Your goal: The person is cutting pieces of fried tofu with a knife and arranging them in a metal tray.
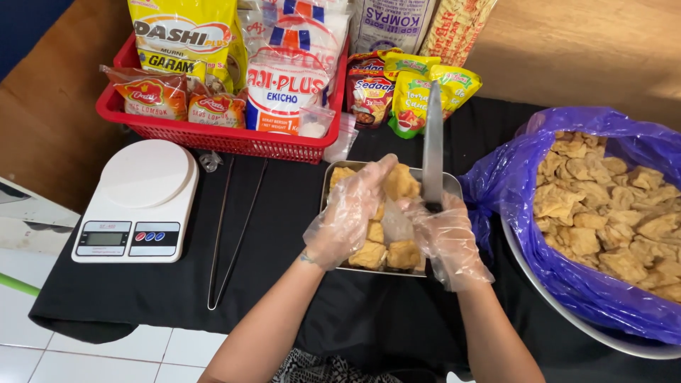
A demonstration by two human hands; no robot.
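My left hand (347,216), in a clear plastic glove, holds a golden fried tofu puff (401,182) above a small metal tray (330,177) that holds several more tofu puffs. My right hand (448,241), also gloved, grips a knife (432,145) by the handle, its blade pointing upward beside the held tofu puff. Both hands hover over the tray on a black cloth.
A big metal bowl (567,315) lined with a purple bag (511,177) of tofu puffs sits at the right. A white kitchen scale (138,202) and metal tongs (230,234) lie at the left. A red basket (220,135) of seasoning packets and green sauce pouches (415,92) stand behind.
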